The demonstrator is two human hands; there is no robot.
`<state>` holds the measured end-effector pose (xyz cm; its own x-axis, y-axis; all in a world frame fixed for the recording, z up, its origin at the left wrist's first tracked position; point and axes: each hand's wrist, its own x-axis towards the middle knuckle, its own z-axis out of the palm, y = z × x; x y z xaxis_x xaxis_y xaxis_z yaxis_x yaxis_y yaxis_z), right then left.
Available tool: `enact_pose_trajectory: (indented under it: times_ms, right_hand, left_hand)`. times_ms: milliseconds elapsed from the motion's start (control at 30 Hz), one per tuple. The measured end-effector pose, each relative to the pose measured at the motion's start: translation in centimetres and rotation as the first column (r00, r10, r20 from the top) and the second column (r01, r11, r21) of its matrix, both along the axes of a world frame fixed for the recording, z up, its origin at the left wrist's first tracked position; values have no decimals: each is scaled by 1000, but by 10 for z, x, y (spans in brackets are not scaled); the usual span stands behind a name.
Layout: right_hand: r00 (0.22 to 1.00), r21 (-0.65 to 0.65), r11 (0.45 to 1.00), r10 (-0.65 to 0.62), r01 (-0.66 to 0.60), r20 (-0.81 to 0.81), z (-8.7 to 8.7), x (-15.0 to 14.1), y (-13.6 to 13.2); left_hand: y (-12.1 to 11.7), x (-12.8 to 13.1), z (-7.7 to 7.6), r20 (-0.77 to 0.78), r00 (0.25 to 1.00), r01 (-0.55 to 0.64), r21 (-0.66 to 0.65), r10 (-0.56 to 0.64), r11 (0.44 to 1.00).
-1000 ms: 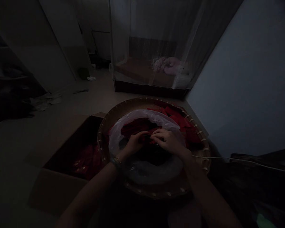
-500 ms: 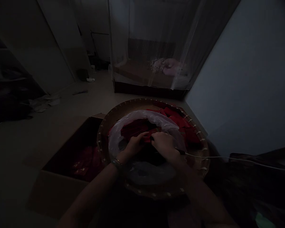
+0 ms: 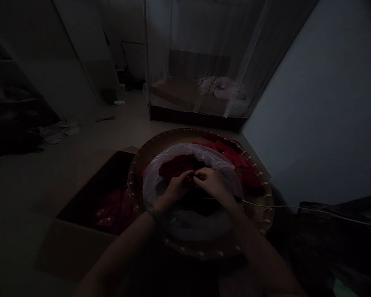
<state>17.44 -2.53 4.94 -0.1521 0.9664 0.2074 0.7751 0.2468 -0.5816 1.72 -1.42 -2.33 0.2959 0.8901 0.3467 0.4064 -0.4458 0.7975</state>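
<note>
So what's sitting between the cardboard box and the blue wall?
The head view shows a round woven tray there, holding a clear plastic bag and red pieces.

A round woven bamboo tray (image 3: 160, 142) looks rough and matt; the thin translucent plastic bag (image 3: 179, 150) shines faintly; the brown cardboard box (image 3: 77, 243) is dull paperboard.
</note>
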Motion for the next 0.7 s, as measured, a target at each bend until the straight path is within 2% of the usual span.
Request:
enact_pose_trajectory:
  times_ms: [133, 267, 467, 700]
  right_hand:
    - [963, -40, 999, 11, -22, -270, -6, 7, 6]
    - [903, -108, 993, -14, -36, -429, -8, 8, 8]
    - [900, -87, 996, -14, -26, -436, -3, 7, 3]
    - [889, -32, 999, -54, 44, -456, 1, 4, 0]
  left_hand:
    - [2, 0, -1, 69, 997, 16, -15, -15, 1000]
    - [3, -1, -2, 108, 993, 41, -16, -39, 999]
    - [2, -1, 0, 142, 989, 53, -63, -44, 997]
    - [1, -1, 2, 143, 988, 65, -32, -60, 997]
